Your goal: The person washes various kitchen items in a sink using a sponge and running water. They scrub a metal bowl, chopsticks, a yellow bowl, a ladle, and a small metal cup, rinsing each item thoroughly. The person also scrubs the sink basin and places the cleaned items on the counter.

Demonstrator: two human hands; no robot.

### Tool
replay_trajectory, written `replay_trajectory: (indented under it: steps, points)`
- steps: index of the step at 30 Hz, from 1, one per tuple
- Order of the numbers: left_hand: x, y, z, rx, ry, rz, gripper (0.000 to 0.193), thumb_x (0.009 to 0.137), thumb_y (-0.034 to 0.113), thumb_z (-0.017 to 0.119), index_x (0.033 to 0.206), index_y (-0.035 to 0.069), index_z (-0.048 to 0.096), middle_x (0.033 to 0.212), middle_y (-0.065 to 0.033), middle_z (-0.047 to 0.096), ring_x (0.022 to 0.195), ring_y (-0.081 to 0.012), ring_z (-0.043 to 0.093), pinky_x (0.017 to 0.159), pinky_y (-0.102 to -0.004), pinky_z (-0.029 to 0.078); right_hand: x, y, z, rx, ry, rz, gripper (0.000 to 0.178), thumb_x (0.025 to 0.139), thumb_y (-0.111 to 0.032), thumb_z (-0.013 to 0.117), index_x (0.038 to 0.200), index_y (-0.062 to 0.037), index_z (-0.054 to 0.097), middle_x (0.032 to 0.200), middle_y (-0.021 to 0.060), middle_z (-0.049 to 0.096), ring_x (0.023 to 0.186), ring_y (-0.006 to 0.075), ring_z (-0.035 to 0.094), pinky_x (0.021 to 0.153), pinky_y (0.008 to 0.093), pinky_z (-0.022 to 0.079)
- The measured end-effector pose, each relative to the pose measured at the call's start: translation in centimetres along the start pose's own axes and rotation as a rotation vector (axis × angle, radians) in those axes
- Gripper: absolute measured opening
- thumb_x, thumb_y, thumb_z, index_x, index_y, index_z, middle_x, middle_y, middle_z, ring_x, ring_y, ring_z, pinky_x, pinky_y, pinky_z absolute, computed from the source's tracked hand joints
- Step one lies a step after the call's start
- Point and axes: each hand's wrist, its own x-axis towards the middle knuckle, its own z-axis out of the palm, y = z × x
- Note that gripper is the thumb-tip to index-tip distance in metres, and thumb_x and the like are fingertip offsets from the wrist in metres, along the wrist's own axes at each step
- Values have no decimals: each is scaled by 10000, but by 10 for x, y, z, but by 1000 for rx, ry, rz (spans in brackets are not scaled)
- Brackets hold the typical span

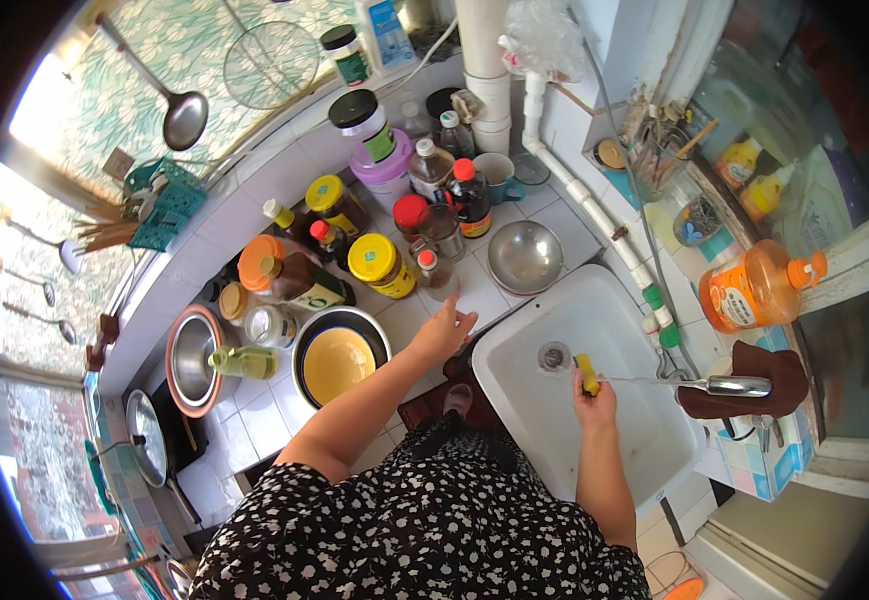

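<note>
My right hand (592,398) is over the white sink (644,425), closed around a small yellow sponge-like object (586,372) held under the thin stream from the chrome faucet (724,384). My left hand (444,326) reaches out over the tiled counter with fingers spread, resting near the sink's left rim and holding nothing. It is nearest to a small red-capped bottle (434,274) and a yellow-lidded jar (380,264). The sink drain (553,356) lies just left of my right hand.
An empty steel bowl (524,257) stands behind the sink. A dark bowl of yellow liquid (339,360), several sauce bottles and jars, a pot (194,358) and a pan (147,438) crowd the counter's left. An orange pump bottle (757,289) stands on the right ledge.
</note>
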Motion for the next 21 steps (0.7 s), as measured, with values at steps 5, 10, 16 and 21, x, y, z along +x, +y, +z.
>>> replay_trajectory:
  steps: [5,10,16,21]
  points:
    - [94,31,37,-33,58,-182,745,874,366,499,1361,-70,143,731,-111,650,551,-185,630,505,-278,496,-36,28,29,-91,162,-173,323,952,-131,340,1195,63,427,1204,186,497,1091,336,510,903,461,498]
    - [120,29,46,104,94,-168,661,841,218,441,1376,-45,155,644,-87,640,500,-178,614,509,-291,505,-47,31,21,-102,131,-222,306,950,-130,353,1203,20,434,1203,163,499,1065,318,523,896,461,494]
    - [107,52,27,46,162,-66,572,851,142,401,1383,51,212,616,-98,620,491,-182,602,526,-297,503,-60,30,28,-188,85,-235,301,939,-134,393,1219,-42,455,1192,137,510,1037,287,540,857,432,507]
    - [75,75,29,329,156,241,572,811,164,448,1359,97,294,663,-146,629,651,-349,621,663,-457,495,-65,17,24,-240,130,-278,320,922,-134,422,1234,-74,455,1180,114,518,1027,274,540,825,423,516]
